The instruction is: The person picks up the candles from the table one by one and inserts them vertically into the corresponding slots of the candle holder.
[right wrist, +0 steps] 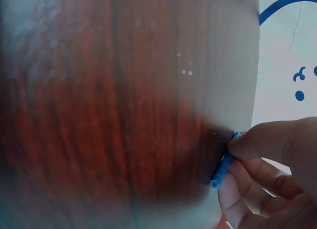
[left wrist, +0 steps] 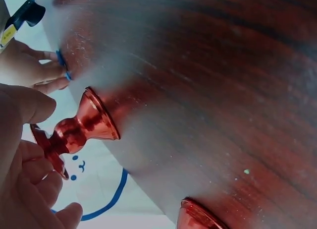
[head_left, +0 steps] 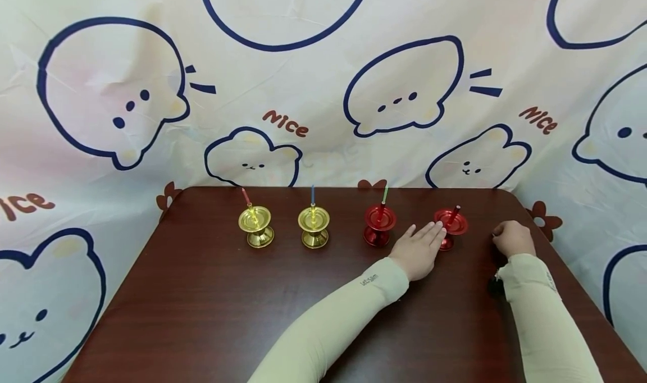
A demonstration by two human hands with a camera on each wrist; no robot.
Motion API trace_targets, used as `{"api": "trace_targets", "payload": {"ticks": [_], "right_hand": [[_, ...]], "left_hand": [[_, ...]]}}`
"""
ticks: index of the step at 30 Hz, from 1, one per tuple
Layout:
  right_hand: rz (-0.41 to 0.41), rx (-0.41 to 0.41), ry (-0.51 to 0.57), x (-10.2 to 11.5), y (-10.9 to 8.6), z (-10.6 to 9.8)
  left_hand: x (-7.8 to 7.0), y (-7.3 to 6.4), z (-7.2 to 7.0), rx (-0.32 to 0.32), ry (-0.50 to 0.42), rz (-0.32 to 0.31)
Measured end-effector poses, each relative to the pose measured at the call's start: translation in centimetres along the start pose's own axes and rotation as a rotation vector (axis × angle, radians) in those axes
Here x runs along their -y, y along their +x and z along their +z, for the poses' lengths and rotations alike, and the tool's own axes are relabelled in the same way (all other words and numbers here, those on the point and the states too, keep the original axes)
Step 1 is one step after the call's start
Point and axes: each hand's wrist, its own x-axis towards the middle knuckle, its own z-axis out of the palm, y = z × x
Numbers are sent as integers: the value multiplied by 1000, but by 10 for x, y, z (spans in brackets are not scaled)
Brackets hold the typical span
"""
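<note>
My left hand [head_left: 417, 254] is at the rightmost red candle holder [head_left: 455, 223], fingers over the near left of its dish. In the left wrist view, the dish of that holder [left wrist: 74, 132] lies between thumb and fingers, its base on the table. A short red tube [head_left: 456, 210] leans up from the dish. Right of it, near the table edge, my right hand [head_left: 513, 238] pinches a thin blue candle [right wrist: 225, 164] between thumb and fingers, low over the tabletop. From the head view the candle is mostly hidden.
Left of my hands stand a red holder [head_left: 378, 236] with a green candle [head_left: 386, 194], a gold holder [head_left: 314, 238] with a blue candle [head_left: 313, 195], and another gold holder [head_left: 260, 237] with a tilted red candle [head_left: 246, 196]. A printed cloth [head_left: 323, 91] hangs behind the brown table [head_left: 202, 315].
</note>
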Motion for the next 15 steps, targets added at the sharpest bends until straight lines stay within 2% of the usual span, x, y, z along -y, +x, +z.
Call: {"api": "trace_targets", "payload": {"ticks": [6, 15], "right_hand": [[-14, -32, 20, 3, -2, 5], [23, -82, 96, 13, -3, 11]], "left_hand": [[0, 1, 3, 3, -2, -1], [2, -2, 2, -2, -9, 6]]}}
